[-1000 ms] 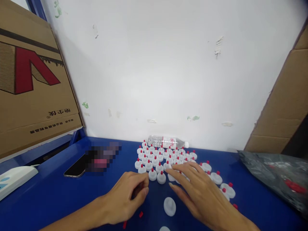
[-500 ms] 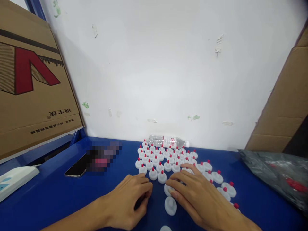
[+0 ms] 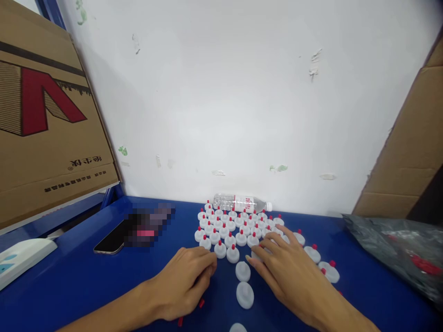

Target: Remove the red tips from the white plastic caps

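Note:
My left hand [image 3: 185, 281] rests on the blue table [image 3: 76, 281] with its fingers curled in a pinch; what it holds is hidden. Small red plugs [image 3: 201, 303] lie by it. My right hand [image 3: 289, 272] lies flat with spread fingers over white caps at the right of the cluster. Several white caps with red tips [image 3: 232, 228] stand in rows ahead of both hands. Two plain white caps [image 3: 243, 271] [image 3: 245, 295] without red tips lie between my hands, and a third [image 3: 238, 328] sits at the bottom edge.
A clear water bottle [image 3: 242, 203] lies against the white wall. A phone [image 3: 110, 240] and a white device [image 3: 20, 258] lie at left. Cardboard boxes [image 3: 48, 115] [image 3: 408, 152] flank the table. A grey plastic bag [image 3: 398, 249] with red pieces lies at right.
My right hand slid back toward me, set a plain white cap between my hands, then moved forward and right over the caps. My left hand stayed curled, shifting slightly.

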A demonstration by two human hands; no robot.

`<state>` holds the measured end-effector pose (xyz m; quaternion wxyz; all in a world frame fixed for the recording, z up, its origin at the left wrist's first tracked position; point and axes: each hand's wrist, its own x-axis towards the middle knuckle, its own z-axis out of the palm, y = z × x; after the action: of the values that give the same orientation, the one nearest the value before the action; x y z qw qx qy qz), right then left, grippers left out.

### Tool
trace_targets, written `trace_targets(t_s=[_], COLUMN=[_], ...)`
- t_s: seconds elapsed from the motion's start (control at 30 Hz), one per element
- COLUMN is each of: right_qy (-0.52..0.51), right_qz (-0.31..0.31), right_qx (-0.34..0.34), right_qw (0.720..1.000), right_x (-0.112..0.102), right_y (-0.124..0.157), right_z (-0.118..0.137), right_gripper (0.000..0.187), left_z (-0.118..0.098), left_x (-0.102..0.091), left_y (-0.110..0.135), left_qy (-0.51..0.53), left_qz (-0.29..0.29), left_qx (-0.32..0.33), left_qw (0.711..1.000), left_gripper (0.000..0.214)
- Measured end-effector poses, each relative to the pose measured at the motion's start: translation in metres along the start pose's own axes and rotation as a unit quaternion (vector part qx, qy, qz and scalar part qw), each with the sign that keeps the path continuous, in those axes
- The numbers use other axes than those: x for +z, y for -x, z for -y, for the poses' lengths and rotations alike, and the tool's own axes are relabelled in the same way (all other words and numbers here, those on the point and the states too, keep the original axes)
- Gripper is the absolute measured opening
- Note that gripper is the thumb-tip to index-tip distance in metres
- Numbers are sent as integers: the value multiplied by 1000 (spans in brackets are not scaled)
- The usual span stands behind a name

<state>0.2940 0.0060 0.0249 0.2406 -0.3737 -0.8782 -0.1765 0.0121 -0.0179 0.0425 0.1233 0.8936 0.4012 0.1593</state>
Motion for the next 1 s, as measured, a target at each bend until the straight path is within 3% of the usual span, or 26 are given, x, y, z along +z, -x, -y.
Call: trace_targets(t_s=[0.33, 0.5, 0.63, 0.83, 1.0], right_qy=[11, 31, 32, 17, -10], right_qz=[-5, 7, -6, -62, -84], right_qx=[-3, -12, -23, -18, 4], right_qw=[1000, 999, 999, 998, 996], right_x=[8, 12, 9, -1, -3], right_y=[4, 6, 4, -3, -2], right_z=[0, -2, 1, 6, 8], right_gripper=[9, 2, 8, 30, 39], left_z=[1, 2, 0, 0, 3], left_x=[0, 1, 0, 1, -1], left_y=[-1, 0, 1, 2, 2], left_qy=[49, 55, 61, 80, 190], left_qz=[-90, -90, -81, -87, -154], left_qx=[-16, -19, -31, -29, -46], left_qw=[995, 994, 994, 993, 969], left_gripper=[29, 31, 32, 29, 30])
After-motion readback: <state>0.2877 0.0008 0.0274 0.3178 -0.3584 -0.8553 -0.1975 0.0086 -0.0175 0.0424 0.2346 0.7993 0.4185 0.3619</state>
